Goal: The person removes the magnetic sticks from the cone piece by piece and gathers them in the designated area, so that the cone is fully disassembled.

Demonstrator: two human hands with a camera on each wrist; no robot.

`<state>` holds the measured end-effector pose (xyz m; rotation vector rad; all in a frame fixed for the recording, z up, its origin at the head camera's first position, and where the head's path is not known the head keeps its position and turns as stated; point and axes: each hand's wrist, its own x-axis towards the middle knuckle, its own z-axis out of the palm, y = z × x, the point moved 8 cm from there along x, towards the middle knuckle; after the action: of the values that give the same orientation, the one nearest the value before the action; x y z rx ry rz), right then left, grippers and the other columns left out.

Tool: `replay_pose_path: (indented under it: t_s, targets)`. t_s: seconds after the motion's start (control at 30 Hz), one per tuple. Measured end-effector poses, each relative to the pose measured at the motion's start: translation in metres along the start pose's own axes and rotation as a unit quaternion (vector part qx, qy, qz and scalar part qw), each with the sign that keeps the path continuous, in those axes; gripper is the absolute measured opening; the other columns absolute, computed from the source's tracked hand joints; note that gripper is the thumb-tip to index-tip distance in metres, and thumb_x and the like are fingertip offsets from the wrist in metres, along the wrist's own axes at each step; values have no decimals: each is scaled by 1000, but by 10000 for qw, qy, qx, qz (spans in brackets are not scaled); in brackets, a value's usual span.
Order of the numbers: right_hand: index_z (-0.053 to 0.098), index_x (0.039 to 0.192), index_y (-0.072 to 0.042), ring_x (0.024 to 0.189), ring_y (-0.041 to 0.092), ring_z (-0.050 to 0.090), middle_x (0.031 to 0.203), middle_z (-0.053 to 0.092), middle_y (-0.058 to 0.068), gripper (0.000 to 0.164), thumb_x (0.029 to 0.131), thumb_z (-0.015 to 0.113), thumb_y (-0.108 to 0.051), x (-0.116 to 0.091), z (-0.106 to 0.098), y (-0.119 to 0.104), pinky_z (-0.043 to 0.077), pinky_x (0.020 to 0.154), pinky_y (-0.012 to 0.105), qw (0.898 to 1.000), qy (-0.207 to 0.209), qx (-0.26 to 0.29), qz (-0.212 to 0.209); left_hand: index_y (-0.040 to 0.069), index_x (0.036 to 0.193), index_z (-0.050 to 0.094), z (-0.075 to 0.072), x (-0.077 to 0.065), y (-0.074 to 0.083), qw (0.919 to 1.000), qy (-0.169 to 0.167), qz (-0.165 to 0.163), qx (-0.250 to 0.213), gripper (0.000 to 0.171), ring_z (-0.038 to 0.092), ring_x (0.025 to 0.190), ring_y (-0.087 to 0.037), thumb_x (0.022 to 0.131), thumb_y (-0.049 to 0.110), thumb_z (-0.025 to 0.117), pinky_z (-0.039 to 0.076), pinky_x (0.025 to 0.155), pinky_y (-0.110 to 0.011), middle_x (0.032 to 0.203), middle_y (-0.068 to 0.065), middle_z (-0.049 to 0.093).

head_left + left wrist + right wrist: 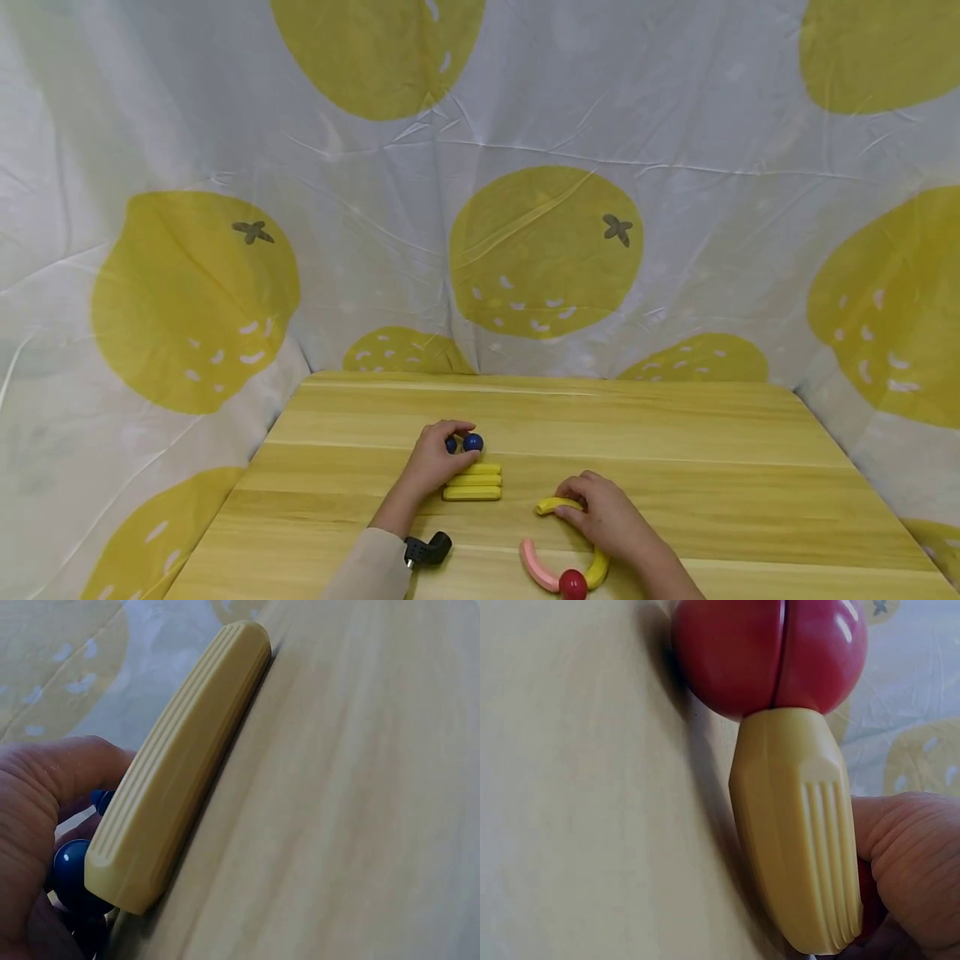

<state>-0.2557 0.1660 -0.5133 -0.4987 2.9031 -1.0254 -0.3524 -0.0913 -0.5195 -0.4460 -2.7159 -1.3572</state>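
Curved yellow stick [552, 505], pinched in right hand [606, 514], left hand [435, 457] curled round blue balls [473, 442]

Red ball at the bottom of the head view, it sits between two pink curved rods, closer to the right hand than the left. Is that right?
Not quite: only one of those rods is pink. The head view shows the red ball between a pink curved rod and a yellow curved rod, closer to the right hand than the left hand.
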Motion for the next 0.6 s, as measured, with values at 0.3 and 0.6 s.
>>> replay_pose_path:
  t_s: [0.3,0.6]
  targets:
    - [73,97,-25,77,-1,51,90,61,-11,11,91,77,-33,0,0,0,47,69,23,10000,13,-16,-11,15,119,74,1,1,-3,10000,-31,-24,53,40,55,108,-22,83,28,85,47,96,-44,112,-1,72]
    - [73,98,-26,78,-1,51,91,61,-11,11,91,77,-33,0,1,1,48,69,23,10000,-46,-8,48,16,119,74,1,0,-4,9999,-85,-35,-40,39,55,112,-25,84,32,84,49,97,-47,118,-3,71]
